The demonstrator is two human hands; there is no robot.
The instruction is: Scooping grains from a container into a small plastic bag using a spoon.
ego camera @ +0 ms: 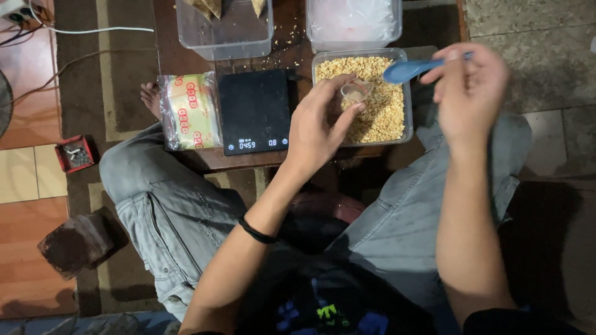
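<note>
Overhead, your left hand [320,127] pinches a small clear cup [355,92] between thumb and fingers, just above the clear tub of yellow crumbs [388,111]. Your right hand [469,90], fingers curled, grips a blue spoon [406,70] over that tub. Beside the tub sits a black scale [254,111].

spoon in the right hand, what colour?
Light blue. The plastic spoon in the right hand shows best in the head view, over the tub of yellow crumbs.
</note>
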